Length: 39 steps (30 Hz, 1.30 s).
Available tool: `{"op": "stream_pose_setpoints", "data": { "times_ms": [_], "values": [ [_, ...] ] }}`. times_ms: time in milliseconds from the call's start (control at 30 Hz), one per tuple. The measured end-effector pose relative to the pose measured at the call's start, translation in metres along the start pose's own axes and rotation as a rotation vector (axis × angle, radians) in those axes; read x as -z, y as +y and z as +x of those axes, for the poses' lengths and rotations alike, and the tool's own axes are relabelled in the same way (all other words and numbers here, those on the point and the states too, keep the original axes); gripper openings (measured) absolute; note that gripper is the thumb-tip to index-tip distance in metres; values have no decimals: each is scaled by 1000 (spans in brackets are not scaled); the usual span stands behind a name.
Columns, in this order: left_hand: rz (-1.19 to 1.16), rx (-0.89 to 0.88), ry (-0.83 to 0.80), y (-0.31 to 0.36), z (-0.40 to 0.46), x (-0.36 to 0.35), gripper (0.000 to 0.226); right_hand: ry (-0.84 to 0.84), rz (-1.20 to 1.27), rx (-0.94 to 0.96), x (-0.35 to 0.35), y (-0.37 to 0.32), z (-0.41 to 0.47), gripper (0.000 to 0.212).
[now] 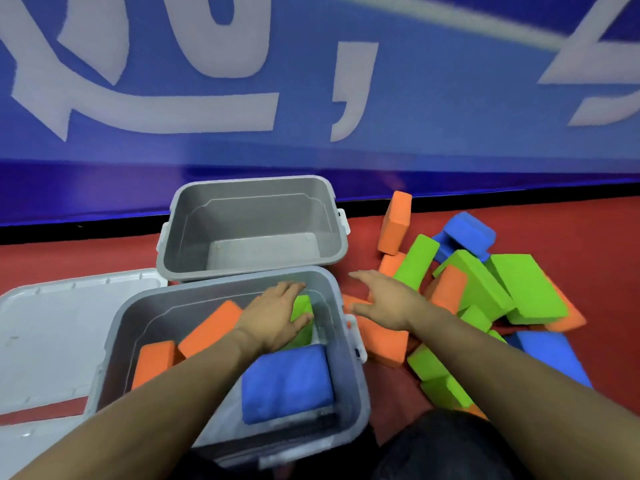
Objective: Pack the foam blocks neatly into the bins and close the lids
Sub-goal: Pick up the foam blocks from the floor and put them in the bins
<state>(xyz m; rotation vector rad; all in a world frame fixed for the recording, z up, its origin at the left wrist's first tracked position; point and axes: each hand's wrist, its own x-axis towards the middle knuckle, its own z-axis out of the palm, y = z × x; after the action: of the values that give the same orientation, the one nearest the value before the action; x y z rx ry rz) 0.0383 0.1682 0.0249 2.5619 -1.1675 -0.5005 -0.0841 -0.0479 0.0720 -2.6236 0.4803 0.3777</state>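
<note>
Two hands at the near bin – blocks partly packed.
Left hand [277,317] lies flat, fingers straight, on a green block [302,306] inside the near bin [349,386]; right hand [384,299], fingers spread, hovers just beside it over the block pile [485,292] – holding nothing.

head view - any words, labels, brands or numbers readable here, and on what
Blue wall banner: large white characters, cropped by the frame's edges and blurred; only a comma-like mark can be made out, no whole word.
Far bin, near bin, white lid, foam blocks: no text visible.
</note>
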Motion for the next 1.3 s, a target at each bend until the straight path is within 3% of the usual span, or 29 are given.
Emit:
{"op": "stream_pose_setpoints", "data": {
  "times_ms": [233, 567, 733, 833, 933, 1033, 1100, 1300],
  "values": [
    [-65, -108, -112, 125, 36, -34, 76, 109, 223, -390, 2, 139, -121, 81],
    [-35, -231, -372, 226, 69, -143, 82, 27, 431, -759, -108, 277, -207, 92],
    [-62, -216, -501, 241, 74, -190, 84, 79, 550, -1260, -168, 304, -232, 122],
    [-107, -185, -530, 248, 77, -209, 91, 205, 891, -1465, -199, 317, -240, 130],
    [-155, -200, -570, 261, 78, -220, 89, 334, 1163, -1426, -214, 316, -237, 123],
    [-169, -222, -626, 283, 75, -227, 88, 305, 1074, -1348, -205, 304, -220, 118],
    [-206, -228, -691, 299, 71, -229, 99, 314, 1093, -1321, -189, 289, -204, 119],
    [-45, -375, -673, 302, 55, -238, 113, 577, 1559, -1095, -161, 257, -188, 43]
  ]
}}
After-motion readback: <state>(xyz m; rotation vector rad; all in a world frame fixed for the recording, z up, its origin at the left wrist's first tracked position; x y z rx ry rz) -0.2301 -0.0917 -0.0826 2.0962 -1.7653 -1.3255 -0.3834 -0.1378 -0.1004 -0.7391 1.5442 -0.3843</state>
